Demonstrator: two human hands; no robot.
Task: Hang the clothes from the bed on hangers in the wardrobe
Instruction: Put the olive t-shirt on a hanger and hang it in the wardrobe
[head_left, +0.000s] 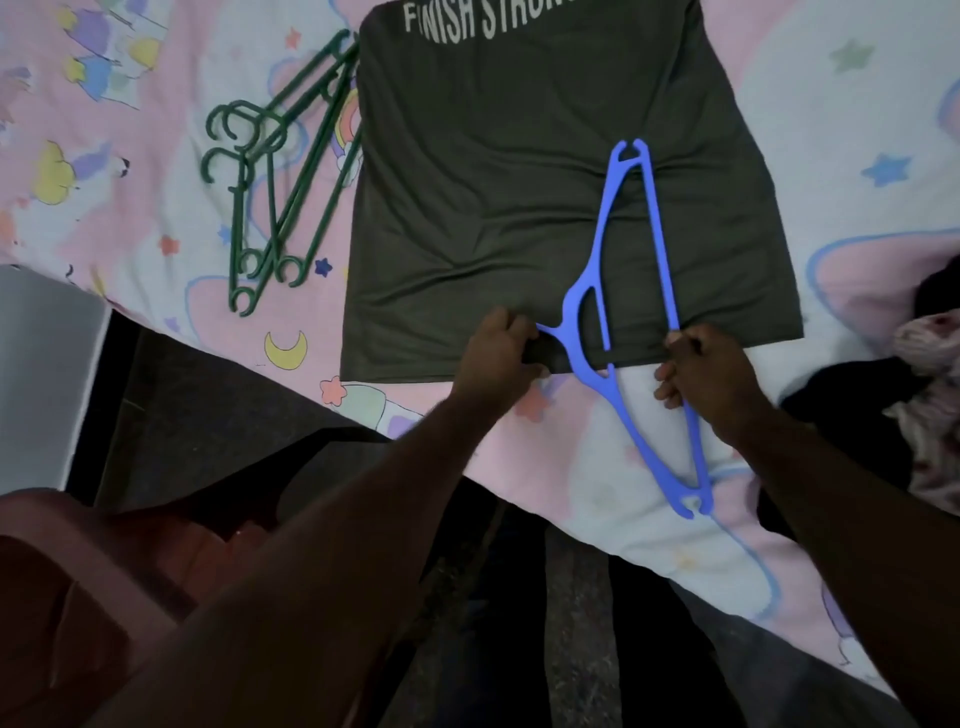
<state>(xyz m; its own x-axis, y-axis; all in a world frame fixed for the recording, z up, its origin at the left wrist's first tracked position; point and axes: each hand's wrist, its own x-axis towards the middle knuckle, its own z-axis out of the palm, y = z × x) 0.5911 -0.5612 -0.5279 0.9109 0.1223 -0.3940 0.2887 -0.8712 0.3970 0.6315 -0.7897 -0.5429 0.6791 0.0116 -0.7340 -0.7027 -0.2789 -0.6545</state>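
Observation:
A dark olive T-shirt (545, 182) with white lettering lies flat on the bed, its hem toward me. A blue plastic hanger (631, 249) lies across the shirt's lower right part, one arm reaching past the hem. My left hand (498, 358) pinches the shirt's hem right at the hanger's hook end; I cannot tell whether it also grips the hook. My right hand (701, 379) is closed around the hanger's long straight bar at the hem.
Several green hangers (270, 182) lie in a pile left of the shirt on the pink patterned bedsheet (130, 156). Dark and pink floral clothes (930, 374) are heaped at the right edge. A brown chair (78, 597) and the dark floor are at the lower left.

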